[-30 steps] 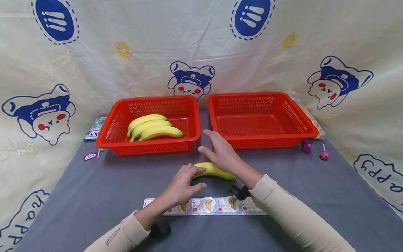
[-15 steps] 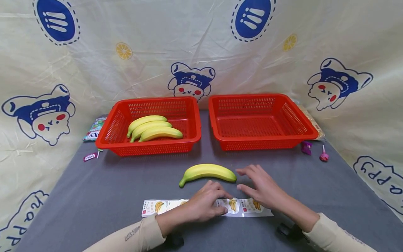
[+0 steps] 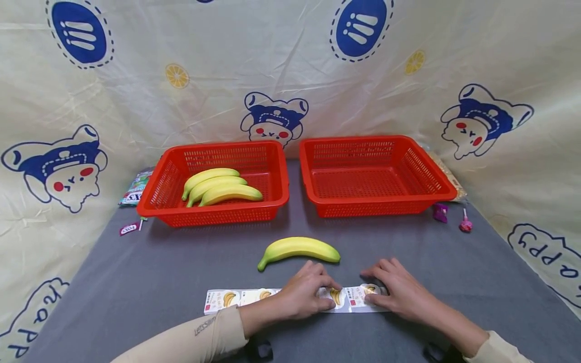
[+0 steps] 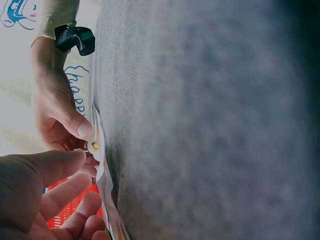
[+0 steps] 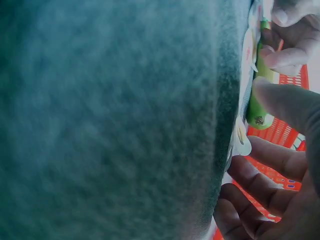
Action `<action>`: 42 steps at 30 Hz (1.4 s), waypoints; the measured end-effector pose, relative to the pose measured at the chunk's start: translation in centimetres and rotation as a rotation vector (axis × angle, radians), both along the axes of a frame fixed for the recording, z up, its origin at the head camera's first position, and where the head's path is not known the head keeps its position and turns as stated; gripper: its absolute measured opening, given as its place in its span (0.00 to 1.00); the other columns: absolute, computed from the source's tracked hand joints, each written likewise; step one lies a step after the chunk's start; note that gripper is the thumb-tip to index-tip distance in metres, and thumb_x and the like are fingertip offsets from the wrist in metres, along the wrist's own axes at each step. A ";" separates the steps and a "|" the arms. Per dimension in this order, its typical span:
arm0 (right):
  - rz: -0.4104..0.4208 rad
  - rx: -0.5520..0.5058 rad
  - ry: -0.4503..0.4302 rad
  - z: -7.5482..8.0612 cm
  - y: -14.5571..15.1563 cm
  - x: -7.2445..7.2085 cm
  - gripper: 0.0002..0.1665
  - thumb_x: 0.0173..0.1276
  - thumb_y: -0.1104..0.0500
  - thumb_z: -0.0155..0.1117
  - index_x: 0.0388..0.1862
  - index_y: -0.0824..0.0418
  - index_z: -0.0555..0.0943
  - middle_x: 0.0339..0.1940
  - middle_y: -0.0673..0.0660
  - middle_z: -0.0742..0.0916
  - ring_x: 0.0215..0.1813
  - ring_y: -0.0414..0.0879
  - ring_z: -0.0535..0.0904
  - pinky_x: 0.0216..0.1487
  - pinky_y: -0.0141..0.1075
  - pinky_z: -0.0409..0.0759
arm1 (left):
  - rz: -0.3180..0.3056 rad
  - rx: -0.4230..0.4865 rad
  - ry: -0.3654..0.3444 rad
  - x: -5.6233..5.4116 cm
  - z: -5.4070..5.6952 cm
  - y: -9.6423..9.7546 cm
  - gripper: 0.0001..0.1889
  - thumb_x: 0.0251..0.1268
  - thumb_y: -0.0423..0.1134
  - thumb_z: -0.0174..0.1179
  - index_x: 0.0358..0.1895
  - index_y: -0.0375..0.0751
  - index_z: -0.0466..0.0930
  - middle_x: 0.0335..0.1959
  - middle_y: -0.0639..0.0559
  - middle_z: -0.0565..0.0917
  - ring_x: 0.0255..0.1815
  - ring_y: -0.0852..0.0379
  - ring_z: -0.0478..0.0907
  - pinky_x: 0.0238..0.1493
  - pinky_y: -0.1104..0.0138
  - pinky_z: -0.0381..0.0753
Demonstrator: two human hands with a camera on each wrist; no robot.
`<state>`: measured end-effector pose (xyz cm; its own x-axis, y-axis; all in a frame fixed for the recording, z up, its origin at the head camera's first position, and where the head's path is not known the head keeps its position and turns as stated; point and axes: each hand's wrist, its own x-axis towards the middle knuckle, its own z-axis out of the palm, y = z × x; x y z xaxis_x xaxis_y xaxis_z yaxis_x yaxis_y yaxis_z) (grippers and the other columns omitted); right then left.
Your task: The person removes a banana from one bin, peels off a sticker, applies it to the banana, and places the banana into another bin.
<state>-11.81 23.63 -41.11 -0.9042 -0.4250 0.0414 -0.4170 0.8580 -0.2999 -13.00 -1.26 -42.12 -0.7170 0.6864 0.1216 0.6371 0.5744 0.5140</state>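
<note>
A strip of banana-picture stickers [image 3: 218, 301] lies flat across the near part of the grey table. Over its middle, my left hand [image 3: 306, 292] has thumb and forefinger apart at a sticker. My right hand [image 3: 404, 292] is at the strip's right end, thumb and forefinger spread around the last sticker. In the right wrist view, an edge of a sticker [image 5: 243, 142] stands up from the strip by my right forefinger. One yellow banana [image 3: 299, 247] lies just beyond the strip, its stem to the left.
Behind, a red basket [image 3: 213, 218] on the left holds several bananas [image 3: 220, 186]. Another red basket [image 3: 386, 205] stands right of it. A lollipop [image 3: 465, 222] and a purple candy packet [image 3: 440, 212] lie at right; a snack bag [image 3: 136, 187] at left.
Both hands have come back from the banana to the sticker strip. My left hand moved right onto its middle, and my right hand came down to its right end. The banana stays on the table.
</note>
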 end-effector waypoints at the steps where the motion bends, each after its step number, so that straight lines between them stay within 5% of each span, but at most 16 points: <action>1: 0.003 -0.001 0.016 -0.2 0.1 0.1 0.24 0.50 0.48 0.73 0.47 0.50 0.82 0.39 0.42 0.79 0.44 0.39 0.68 0.43 0.36 0.70 | 0.002 -0.001 -0.001 0.0 -0.1 0.1 0.16 0.50 0.43 0.67 0.46 0.55 0.85 0.36 0.59 0.78 0.41 0.66 0.65 0.43 0.79 0.63; 12: -0.047 -0.035 -0.113 -0.3 0.9 -0.3 0.24 0.50 0.45 0.73 0.48 0.46 0.82 0.37 0.41 0.77 0.44 0.39 0.65 0.40 0.31 0.66 | 0.053 0.006 0.033 0.0 -0.7 1.4 0.14 0.50 0.46 0.68 0.44 0.58 0.85 0.35 0.60 0.77 0.40 0.66 0.64 0.42 0.77 0.61; 42: -0.061 -0.127 -0.219 -0.9 1.7 -0.6 0.19 0.51 0.43 0.72 0.44 0.38 0.81 0.36 0.42 0.74 0.45 0.41 0.63 0.41 0.31 0.61 | 0.028 -0.014 -0.008 0.0 -1.0 1.3 0.13 0.51 0.43 0.68 0.43 0.54 0.85 0.36 0.61 0.75 0.37 0.68 0.62 0.38 0.77 0.59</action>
<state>-12.42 25.33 -42.03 -0.9212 -0.3735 -0.1087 -0.2791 0.8293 -0.4840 -12.97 0.04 -43.15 -0.7368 0.6678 0.1060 0.6165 0.5992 0.5107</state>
